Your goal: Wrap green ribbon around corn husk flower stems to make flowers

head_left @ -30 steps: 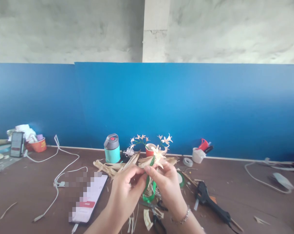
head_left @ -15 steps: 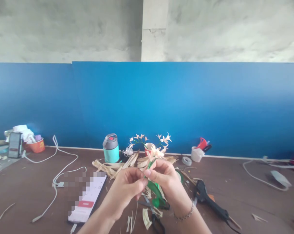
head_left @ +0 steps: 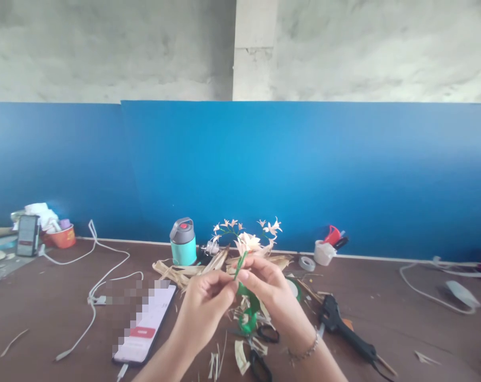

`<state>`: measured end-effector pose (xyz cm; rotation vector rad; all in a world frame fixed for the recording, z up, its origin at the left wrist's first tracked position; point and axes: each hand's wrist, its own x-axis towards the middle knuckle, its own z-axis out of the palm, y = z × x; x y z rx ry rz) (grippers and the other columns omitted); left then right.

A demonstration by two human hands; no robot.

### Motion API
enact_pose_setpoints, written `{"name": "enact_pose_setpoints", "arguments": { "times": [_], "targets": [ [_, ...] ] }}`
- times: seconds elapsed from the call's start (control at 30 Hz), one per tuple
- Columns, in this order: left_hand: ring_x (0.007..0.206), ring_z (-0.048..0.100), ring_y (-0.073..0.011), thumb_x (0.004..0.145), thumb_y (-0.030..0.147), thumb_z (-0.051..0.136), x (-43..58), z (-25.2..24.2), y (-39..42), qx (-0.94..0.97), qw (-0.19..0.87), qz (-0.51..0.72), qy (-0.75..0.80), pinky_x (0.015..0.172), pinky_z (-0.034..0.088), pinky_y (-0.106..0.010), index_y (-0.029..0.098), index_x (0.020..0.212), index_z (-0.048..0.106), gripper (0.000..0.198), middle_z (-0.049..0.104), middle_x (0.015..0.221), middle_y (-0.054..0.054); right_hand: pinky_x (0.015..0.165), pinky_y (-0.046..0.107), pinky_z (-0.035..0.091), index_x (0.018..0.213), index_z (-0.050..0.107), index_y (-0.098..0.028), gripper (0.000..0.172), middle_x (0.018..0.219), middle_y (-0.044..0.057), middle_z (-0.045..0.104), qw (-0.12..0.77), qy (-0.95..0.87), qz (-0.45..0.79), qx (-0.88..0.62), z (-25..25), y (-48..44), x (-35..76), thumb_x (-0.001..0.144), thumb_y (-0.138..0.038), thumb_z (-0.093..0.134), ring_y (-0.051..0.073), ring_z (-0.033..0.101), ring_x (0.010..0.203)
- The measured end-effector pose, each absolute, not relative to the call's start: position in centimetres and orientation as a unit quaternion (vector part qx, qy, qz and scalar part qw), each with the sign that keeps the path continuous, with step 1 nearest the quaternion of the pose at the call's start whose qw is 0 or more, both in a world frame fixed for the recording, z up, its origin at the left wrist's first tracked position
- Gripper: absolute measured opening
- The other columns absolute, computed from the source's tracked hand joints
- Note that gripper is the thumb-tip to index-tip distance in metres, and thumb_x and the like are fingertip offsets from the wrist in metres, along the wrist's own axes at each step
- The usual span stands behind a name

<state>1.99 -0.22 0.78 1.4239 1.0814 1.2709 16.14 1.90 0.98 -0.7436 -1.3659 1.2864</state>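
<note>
Between my hands is an artificial flower (head_left: 248, 242) with pale cream petals. Its thin green-wrapped stem (head_left: 239, 266) is pinched by my left hand (head_left: 212, 300), thumb against fingers. My right hand (head_left: 270, 289) closes on the same stem from the other side, its fingertips partly hidden. A green tape (head_left: 248, 321) hangs in a loop under the hands, over the table. Scissors (head_left: 260, 365) with black handles lie below, among pale dried-husk scraps (head_left: 241, 356). The roll of green tape (head_left: 293, 288) is partly covered by my right wrist.
A phone (head_left: 147, 326) with a cable lies to the left. Behind stand a teal flask (head_left: 183, 246), dried husks (head_left: 172, 269) and sprays of small flowers (head_left: 272, 228). To the right are a black glue gun (head_left: 346, 329), a grey tape roll (head_left: 306, 263) and a white cup (head_left: 324, 252) of tools.
The flower in my hands has turned and shifted slightly left, its bloom facing more upward. The green tape below has swung into a different loop. Both hands keep their pinch.
</note>
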Motion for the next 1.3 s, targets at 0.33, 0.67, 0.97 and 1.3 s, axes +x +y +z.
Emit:
{"name": "enact_pose_setpoints", "arguments": {
  "times": [0.33,0.67,0.97,1.3],
  "targets": [
    [0.042,0.041,-0.0078,0.07,0.029,0.067,1.8,0.9,-0.1,0.533,0.468,0.563,0.425,0.044,0.032,-0.02,0.016,0.06,0.065,0.016,0.051,0.047,0.003,0.053,0.021,0.035,0.063,0.062,-0.016,0.025,0.06,-0.003,0.053,0.458,-0.566,0.596,-0.338,1.2,1.8,17.1,0.069,-0.037,0.076,0.009,0.042,0.056],
    [0.041,0.039,-0.0063,0.073,0.03,0.063,1.5,0.8,0.3,0.534,0.521,0.518,0.418,0.045,0.031,-0.02,0.016,0.058,0.06,0.021,0.05,0.047,0.004,0.07,0.025,0.043,0.079,0.071,-0.019,0.016,0.077,0.001,0.065,0.443,-0.565,0.626,-0.305,0.3,2.5,17.5,0.074,-0.034,0.073,0.013,0.055,0.072],
    [0.042,0.039,-0.0067,0.069,0.031,0.063,1.7,0.7,0.2,0.543,0.615,0.431,0.378,0.043,0.028,-0.02,0.018,0.053,0.052,0.024,0.048,0.048,0.005,0.057,0.024,0.048,0.059,0.07,-0.018,0.014,0.094,0.003,0.06,0.525,-0.534,0.622,-0.228,0.6,2.0,16.5,0.07,-0.025,0.075,0.012,0.057,0.067],
    [0.045,0.037,-0.0082,0.073,0.027,0.059,1.8,0.2,0.3,0.623,0.464,0.445,0.445,0.046,0.03,-0.021,0.017,0.058,0.055,0.019,0.046,0.049,0.006,0.055,0.024,0.042,0.053,0.063,-0.016,0.024,0.072,0.003,0.063,0.568,-0.541,0.52,-0.34,0.2,2.1,15.9,0.062,-0.033,0.079,0.014,0.054,0.064]
  ]
}}
